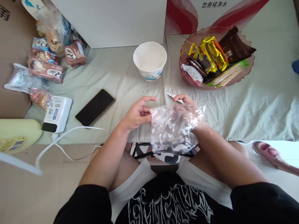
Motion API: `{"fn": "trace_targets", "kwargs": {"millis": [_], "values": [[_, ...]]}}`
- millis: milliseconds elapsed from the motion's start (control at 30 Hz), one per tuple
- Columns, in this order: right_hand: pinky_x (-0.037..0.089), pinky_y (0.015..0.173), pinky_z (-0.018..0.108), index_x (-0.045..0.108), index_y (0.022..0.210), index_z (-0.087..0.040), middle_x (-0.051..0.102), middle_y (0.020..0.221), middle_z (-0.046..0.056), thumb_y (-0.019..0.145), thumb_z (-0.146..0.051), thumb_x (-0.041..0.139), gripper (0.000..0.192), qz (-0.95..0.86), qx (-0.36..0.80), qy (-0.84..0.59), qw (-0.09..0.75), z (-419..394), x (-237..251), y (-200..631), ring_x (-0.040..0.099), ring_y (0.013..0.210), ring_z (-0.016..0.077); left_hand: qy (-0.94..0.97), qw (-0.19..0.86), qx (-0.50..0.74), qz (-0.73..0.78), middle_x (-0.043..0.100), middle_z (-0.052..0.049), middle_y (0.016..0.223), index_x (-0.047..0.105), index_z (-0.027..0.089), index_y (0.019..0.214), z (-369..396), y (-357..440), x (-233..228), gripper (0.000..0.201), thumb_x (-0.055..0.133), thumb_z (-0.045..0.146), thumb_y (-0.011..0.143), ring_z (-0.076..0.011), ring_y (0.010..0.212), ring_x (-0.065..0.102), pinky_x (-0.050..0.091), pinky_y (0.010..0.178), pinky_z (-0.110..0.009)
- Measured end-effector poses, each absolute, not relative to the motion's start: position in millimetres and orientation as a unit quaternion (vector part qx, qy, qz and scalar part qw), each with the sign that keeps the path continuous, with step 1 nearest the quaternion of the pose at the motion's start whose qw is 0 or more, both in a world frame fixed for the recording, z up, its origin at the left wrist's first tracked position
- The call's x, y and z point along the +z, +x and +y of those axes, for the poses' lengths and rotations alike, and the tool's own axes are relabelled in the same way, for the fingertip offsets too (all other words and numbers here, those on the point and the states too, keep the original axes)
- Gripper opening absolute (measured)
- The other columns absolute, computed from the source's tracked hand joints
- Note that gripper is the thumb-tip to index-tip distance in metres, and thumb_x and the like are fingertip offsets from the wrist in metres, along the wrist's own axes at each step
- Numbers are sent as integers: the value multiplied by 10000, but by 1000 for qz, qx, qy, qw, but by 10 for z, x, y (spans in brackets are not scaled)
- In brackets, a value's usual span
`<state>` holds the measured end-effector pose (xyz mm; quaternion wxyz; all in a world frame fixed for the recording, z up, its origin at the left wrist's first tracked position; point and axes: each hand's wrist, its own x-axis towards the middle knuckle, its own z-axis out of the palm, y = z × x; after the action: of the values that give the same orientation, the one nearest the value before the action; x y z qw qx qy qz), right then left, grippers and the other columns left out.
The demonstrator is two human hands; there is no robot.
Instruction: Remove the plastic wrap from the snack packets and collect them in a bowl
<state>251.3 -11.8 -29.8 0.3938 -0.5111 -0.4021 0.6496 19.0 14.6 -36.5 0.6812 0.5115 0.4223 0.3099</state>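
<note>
A crumpled clear plastic bag [171,130] hangs between my hands above the front edge of the cloth-covered surface. My left hand [138,114] pinches the bag's left edge between thumb and bent fingers, its index finger stretched out. Curled at the bag's upper right, my right hand [188,109] is partly covered by the shiny film. A slim silvery blade-like tool [171,95] shows by my right index finger; whether it is held or lies on the cloth I cannot tell. Beyond my hands stands a white paper tub [150,59], upright, with blue print on its outside.
A pink scalloped bowl [183,76] of wrapped snacks and sticks stands at the right. Left lie a phone [95,108], a white power bank [60,113] with a cable [70,132], snack packets [46,68] and a yellowish bottle [20,133]. Boxes [119,21] line the back.
</note>
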Motion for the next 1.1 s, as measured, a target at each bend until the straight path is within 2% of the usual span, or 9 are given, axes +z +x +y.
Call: {"fn": "trace_targets", "kwargs": {"millis": [67,200,400,533,633,700,767,933,1100], "values": [[454,502,313,473,1061,-319,584,646,-63,724,-699,749,579,-405,654,-516,377,-114,-283,2505,585,537,177,511,694,313,399,692,40,625,714,272,1168,154,191,-389,526,885,535,745,-140,552,644,530,576,-265],[458,512,307,480,983,-301,606,704,-33,713,-732,732,568,-408,652,-507,389,-103,-295,2503,593,559,168,480,661,392,423,675,27,644,760,225,844,195,244,-399,199,838,386,756,-93,542,577,482,548,-234],[517,596,337,497,840,-261,646,832,31,739,-701,652,477,-420,638,-505,402,-41,-289,2556,630,654,179,432,642,429,467,688,-14,693,696,206,694,254,262,-344,142,708,347,688,-133,612,620,542,593,-279],[542,639,352,541,807,-246,602,824,45,804,-793,478,551,-399,636,-505,427,-25,-280,2547,616,685,180,437,602,460,485,667,-35,736,655,209,752,276,231,-412,352,614,550,826,-143,635,632,546,589,-284],[473,579,273,539,808,-233,569,791,3,761,-644,731,456,-425,603,-524,426,-27,-325,2512,538,631,117,452,601,462,471,668,14,857,637,227,893,271,219,-452,327,832,421,717,-109,680,667,538,609,-236],[441,555,246,528,880,-244,565,817,-24,706,-499,843,441,-433,577,-525,452,-25,-373,2503,503,614,91,436,646,445,441,701,32,1007,609,276,1081,258,220,-456,552,919,313,626,-124,771,730,571,678,-239],[487,598,253,520,1022,-282,588,892,-31,694,-449,876,512,-420,552,-519,500,-20,-415,2516,545,648,98,419,706,391,416,739,10,1091,556,306,1243,244,228,-456,742,949,311,613,-168,841,775,596,736,-272],[624,876,383,506,1301,-357,710,1173,31,728,-656,846,730,-374,617,-487,492,-29,-431,2598,743,993,218,416,723,349,427,803,-21,939,576,233,1282,238,257,-501,736,953,332,658,-204,863,796,604,793,-284],[606,865,377,671,972,-231,764,940,40,753,-557,858,435,-473,632,-476,387,-67,-380,2578,738,884,207,418,705,398,413,820,5,917,626,275,1294,247,255,-501,725,967,316,656,-174,844,789,611,805,-275]]}}
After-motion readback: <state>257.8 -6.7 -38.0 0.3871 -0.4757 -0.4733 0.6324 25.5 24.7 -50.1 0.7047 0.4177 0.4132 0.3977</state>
